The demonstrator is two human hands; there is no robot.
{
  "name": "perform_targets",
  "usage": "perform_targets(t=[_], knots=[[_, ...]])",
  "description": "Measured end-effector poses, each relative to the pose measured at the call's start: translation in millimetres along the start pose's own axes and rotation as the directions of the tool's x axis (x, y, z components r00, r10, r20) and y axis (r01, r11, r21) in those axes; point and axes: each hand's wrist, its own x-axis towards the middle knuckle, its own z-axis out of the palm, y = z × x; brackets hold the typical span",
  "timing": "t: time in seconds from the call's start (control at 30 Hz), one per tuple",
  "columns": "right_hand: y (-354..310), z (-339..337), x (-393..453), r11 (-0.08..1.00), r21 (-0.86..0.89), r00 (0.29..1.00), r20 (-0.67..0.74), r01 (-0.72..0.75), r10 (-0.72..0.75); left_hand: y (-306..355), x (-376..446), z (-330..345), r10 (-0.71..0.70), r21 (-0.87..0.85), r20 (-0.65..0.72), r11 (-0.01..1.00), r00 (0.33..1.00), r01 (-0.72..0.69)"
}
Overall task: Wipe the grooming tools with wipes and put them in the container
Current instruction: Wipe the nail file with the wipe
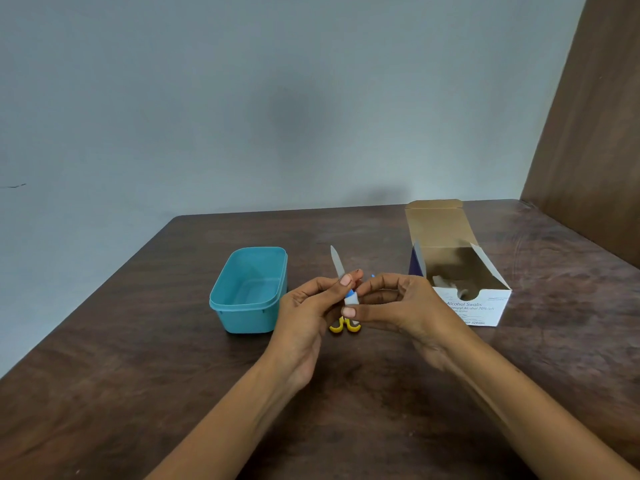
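nail file point(336, 261) axis: tip toward upper left | left hand point(304, 306) pinches its middle | right hand point(391, 306) pinches wipe point(350, 299) at lower end | container point(247, 289) left, nearer left hand

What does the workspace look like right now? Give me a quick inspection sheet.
Surface: dark brown wooden table, marbled grain, no spills seen.
Job's things: teal container left of the hands, open, nothing seen inside. Nail file held upright, metal tip pointing up. White wipe wrapped around the lower part of the file. Box of alcohol swabs on the right, flap open. Yellow-handled scissors on the table under the hands, mostly hidden.
Clutter: nothing seen.
Grippers: left hand pinches the nail file; right hand pinches the wipe against it.
Cables: nothing seen.
Surroundings: pale grey-blue wall behind, brown wooden panel on the right.
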Motion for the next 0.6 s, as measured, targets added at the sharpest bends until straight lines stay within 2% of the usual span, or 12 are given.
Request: perform_targets(t=[0.17, 0.33, 0.6], knots=[[1.9, 4.6, 0.2, 0.996, -0.049, 0.994, -0.077, 0.079, -0.083, -0.3, 1.1, -0.2, -0.028, -0.002, -0.005, 1.0, 1.0, 0.028], [0.6, 1.4, 1.0, 0.993, -0.067, 0.995, -0.039, 0.093, -0.096, 1.6, 2.1, -0.8, -0.031, -0.018, -0.01, 0.999, 0.999, 0.031], [4.0, 0.9, 2.2, 0.956, -0.254, 0.972, -0.141, 0.149, -0.189, -3.4, -0.8, 1.0, -0.064, 0.022, 0.006, 0.998, 0.998, 0.064]])
